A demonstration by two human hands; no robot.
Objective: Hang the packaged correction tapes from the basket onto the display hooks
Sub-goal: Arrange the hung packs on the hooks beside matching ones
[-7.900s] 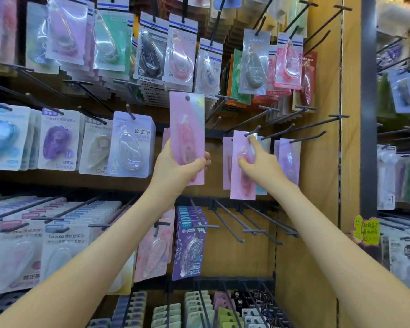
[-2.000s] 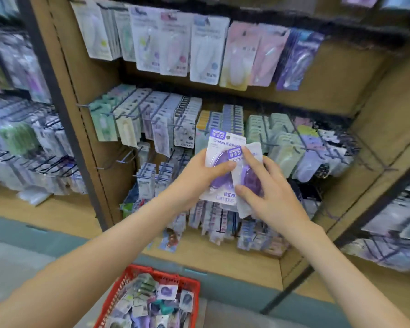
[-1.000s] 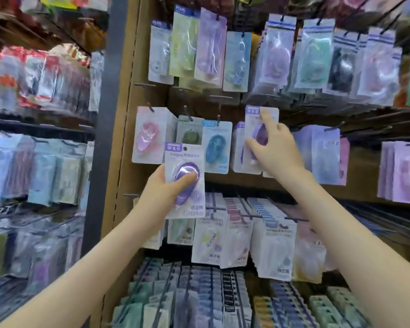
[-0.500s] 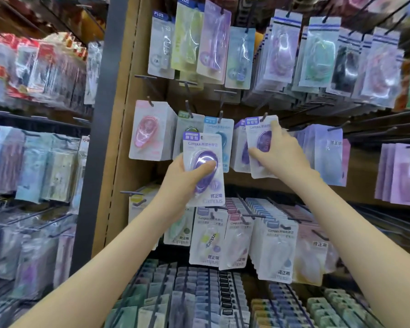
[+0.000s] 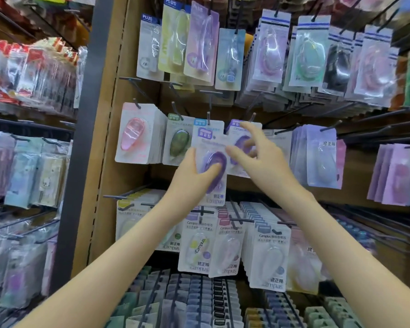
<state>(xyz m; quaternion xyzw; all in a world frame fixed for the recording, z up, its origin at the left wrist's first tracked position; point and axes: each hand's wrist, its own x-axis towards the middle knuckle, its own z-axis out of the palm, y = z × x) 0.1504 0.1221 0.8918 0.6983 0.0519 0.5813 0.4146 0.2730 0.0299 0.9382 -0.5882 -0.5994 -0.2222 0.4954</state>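
The purple correction tape pack (image 5: 212, 171) sits upright in the left hand (image 5: 189, 176), which grips it with the thumb across the blister and the other fingers hidden behind the card. It is held in front of the middle row, overlapping the blue-headed pack (image 5: 207, 125). The right hand (image 5: 258, 159) hovers just beside it, fingers spread and loose, gripping nothing, in front of a matching purple pack (image 5: 243, 138) that hangs on its peg (image 5: 252, 116).

This looks like the hanging step: next, the card's top hole has to meet that peg's tip. Room is tight — the green pack (image 5: 179, 143) crowds the left and the lavender packs (image 5: 317, 157) the right, with the Campus packs (image 5: 198, 249) below. The basket is out of view.
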